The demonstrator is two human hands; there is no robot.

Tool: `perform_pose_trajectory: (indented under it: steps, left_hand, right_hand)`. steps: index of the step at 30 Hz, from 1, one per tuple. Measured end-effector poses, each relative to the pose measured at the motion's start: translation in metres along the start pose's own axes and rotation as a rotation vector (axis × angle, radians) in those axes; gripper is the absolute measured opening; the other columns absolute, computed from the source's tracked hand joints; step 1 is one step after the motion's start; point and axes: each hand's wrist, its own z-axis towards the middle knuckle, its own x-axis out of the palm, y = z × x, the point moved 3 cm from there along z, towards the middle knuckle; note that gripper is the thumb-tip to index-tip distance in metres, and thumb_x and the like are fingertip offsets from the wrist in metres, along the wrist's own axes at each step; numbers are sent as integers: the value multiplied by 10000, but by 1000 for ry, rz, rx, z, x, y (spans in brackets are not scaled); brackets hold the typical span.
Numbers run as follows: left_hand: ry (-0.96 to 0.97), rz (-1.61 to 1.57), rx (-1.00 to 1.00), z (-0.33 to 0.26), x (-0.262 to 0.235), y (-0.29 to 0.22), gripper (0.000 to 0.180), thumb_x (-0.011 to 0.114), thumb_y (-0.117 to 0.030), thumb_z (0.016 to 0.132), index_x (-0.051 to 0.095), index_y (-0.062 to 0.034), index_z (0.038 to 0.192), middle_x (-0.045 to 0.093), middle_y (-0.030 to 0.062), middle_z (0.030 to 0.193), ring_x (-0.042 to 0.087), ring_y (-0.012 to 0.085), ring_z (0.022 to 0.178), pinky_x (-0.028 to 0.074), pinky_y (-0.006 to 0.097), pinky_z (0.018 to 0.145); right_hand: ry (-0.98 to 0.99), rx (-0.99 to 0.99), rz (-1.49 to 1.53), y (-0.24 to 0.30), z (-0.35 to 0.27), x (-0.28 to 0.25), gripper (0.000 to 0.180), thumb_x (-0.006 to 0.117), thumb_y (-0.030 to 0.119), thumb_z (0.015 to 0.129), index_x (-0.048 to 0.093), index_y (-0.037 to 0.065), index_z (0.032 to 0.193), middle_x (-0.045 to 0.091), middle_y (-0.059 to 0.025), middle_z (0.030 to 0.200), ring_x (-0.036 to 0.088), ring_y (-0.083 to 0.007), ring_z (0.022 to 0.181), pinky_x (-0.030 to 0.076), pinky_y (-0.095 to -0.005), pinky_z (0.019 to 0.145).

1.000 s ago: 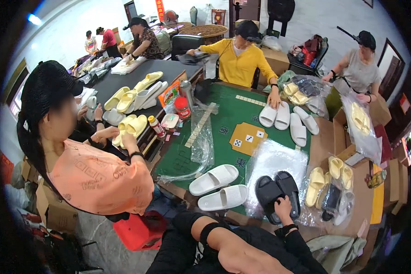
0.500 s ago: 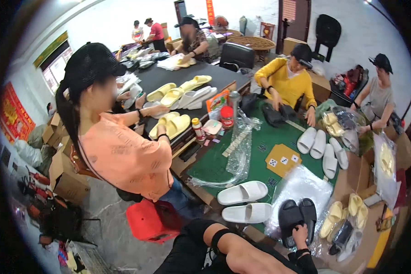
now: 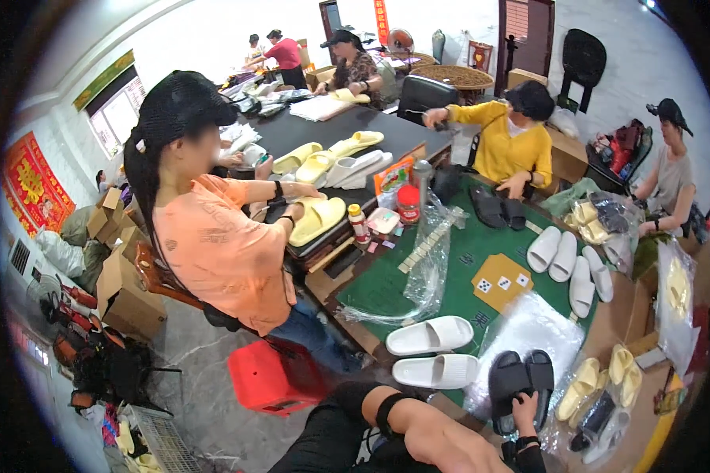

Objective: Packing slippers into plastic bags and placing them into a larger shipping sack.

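Spanning the work area, the green-topped table [image 3: 497, 246] carries several pairs of slide sandals. At its far side, a second black pair [image 3: 497, 209] now lies free; half a second earlier, the co-worker in yellow [image 3: 503, 150] had a hand on it, and that arm now stretches out toward the black chair [image 3: 427, 96]. On the near side, arrangement is unchanged: the black slides [image 3: 511, 390] rest partly on the clear plastic sheeting [image 3: 532, 319], to the right of a white pair [image 3: 431, 335]. The near person's right hand [image 3: 525, 410] grasps the black slides at the heel end, fingers curled over them. The left forearm [image 3: 442, 433] crosses the lower edge, but the left hand cannot be made out, so its state cannot be told.

Containers, in descending size: an open cardboard box [image 3: 134, 303] stands on the floor at left, its interior hidden. Along the table's right side, one clear bag [image 3: 603, 221] encloses cream and dark slides; another, the upright bag [image 3: 677, 296], contains cream slides. A red-lidded jar [image 3: 409, 206] and a small white dish [image 3: 383, 221] stand side by side near the far-left edge, their contents too small to identify.
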Motion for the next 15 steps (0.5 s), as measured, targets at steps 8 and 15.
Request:
perform_pose_trajectory:
  steps: [8, 15]
  left_hand:
    - [-748, 538, -883, -140, -109, 135, 330, 436, -201, 900, 506, 25, 1131, 548, 184, 1083, 529, 289, 1011, 405, 342, 878]
    - [-425, 1229, -1395, -307, -97, 279, 506, 497, -142, 806, 377, 18, 1271, 316, 269, 1332, 332, 372, 1232, 277, 420, 1012]
  right_hand:
    - [61, -218, 134, -69, 57, 45, 433, 638, 319, 726, 564, -22, 983, 487, -224, 1001, 476, -373, 967, 399, -401, 823]
    - [-102, -259, 186, -36, 38, 7, 332, 598, 275, 752, 556, -32, 871, 491, -196, 923, 471, -370, 938, 380, -400, 812]
